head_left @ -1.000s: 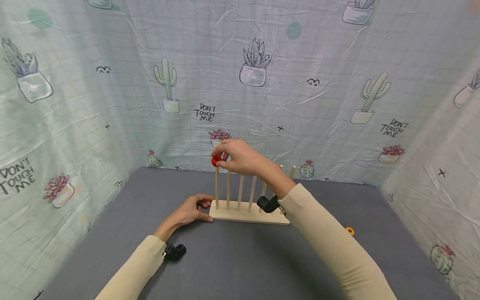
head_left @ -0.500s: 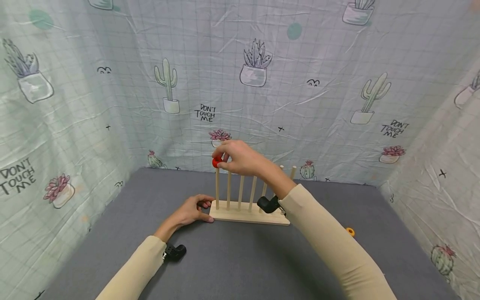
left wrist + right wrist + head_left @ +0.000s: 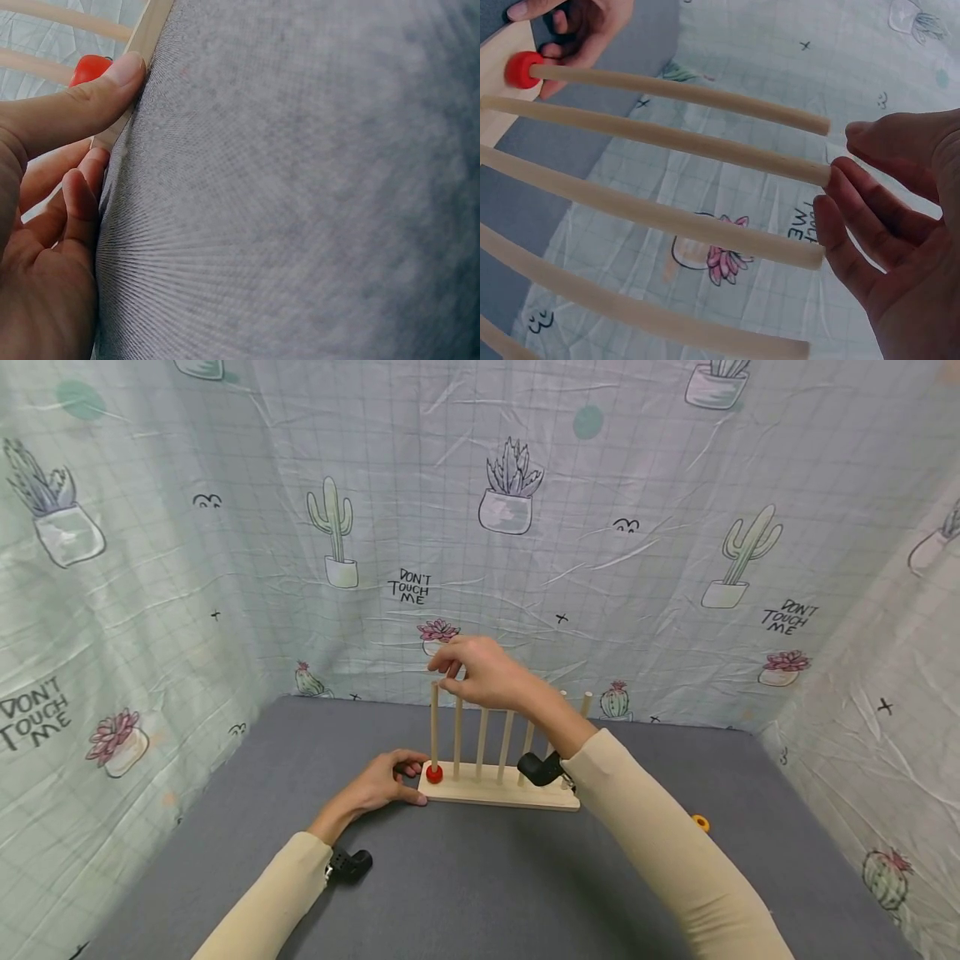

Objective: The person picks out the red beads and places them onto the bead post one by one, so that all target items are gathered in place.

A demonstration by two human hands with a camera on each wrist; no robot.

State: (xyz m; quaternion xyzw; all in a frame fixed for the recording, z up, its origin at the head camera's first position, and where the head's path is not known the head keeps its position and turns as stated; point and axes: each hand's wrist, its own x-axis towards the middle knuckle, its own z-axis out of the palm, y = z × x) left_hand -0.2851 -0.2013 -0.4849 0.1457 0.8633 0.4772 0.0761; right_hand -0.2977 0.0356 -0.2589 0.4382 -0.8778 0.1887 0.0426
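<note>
On the gray table (image 3: pixel 450 885) is the wood base (image 3: pixel 487 793), its end held by your left hand (image 3: pixel 388 779). Your right hand (image 3: pixel 480 672), loose and a bit curled, is near the peg tops (image 3: pixel 816 126). The red ring (image 3: pixel 434 776) sits around the end peg (image 3: pixel 434 727), on the base.

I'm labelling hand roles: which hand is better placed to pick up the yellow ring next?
Probably the right hand: it holds nothing, and the yellow ring lies toward its side. The left hand holds the wooden base at its left end.
</note>
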